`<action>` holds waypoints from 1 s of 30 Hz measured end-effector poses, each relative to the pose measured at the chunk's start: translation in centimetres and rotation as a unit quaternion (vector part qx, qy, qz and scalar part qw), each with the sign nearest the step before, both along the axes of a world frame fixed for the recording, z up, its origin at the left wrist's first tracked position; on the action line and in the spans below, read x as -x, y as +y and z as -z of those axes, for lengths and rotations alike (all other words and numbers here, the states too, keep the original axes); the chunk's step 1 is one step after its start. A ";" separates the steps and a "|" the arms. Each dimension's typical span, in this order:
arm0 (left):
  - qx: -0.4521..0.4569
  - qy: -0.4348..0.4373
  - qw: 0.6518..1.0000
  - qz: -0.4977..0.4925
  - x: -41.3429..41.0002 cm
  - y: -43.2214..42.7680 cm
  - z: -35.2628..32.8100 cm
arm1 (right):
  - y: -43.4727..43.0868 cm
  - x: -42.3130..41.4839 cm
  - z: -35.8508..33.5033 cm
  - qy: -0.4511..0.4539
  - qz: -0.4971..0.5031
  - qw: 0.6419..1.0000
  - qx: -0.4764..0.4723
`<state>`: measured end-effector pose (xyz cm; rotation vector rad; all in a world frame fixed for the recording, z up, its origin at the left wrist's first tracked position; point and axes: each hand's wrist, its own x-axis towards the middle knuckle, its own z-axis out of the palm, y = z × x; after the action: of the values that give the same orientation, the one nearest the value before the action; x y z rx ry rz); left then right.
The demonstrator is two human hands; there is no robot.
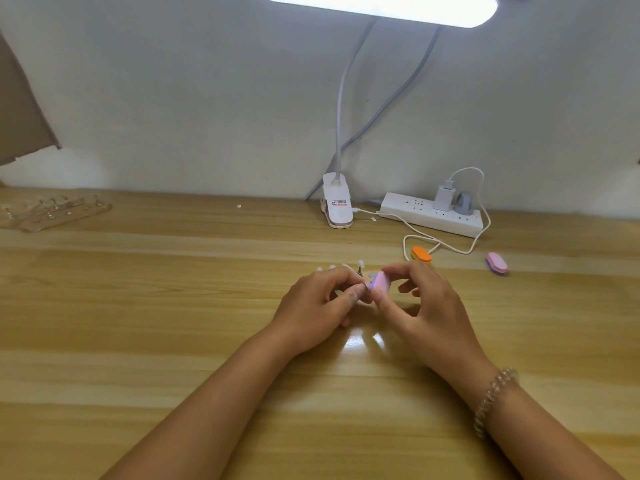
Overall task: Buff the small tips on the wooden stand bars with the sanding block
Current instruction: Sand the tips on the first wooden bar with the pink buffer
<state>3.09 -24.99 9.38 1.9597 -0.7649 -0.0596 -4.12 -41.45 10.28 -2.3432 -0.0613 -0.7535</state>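
Pink sanding block (pixel 381 285) pinched between thumb and forefinger of right hand (pixel 426 306), other fingers loosely curled; long axis runs away from the person, tilted; left hand (pixel 318 306) curled round the stand bar, bar itself hidden under the fingers; block's near-left end touches a tip at the left fingertips; row of white tips (pixel 361 263) runs leftward behind the left knuckles, so remaining tips likely lie left of the block; all mid-table (pixel 173 306).
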 end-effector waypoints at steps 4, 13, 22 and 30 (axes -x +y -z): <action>0.007 0.005 1.000 0.000 -0.1 0.1 0.0 | 0.5 0.4 0.2 -0.021 -0.049 0.998 0.025; 0.004 0.007 1.000 -0.001 -0.2 0.0 0.1 | 0.5 0.3 0.4 -0.028 -0.044 0.998 0.034; 0.024 0.009 1.000 -0.005 -0.2 0.2 0.1 | 0.3 0.2 0.6 -0.026 -0.046 0.998 0.043; 0.023 0.015 1.000 -0.006 -0.2 0.2 0.2 | 0.1 0.0 0.6 -0.021 -0.016 0.999 0.030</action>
<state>3.27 -24.83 9.22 1.9161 -0.7288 -0.0627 -4.17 -41.37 9.68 -2.3780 -0.1406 -0.7948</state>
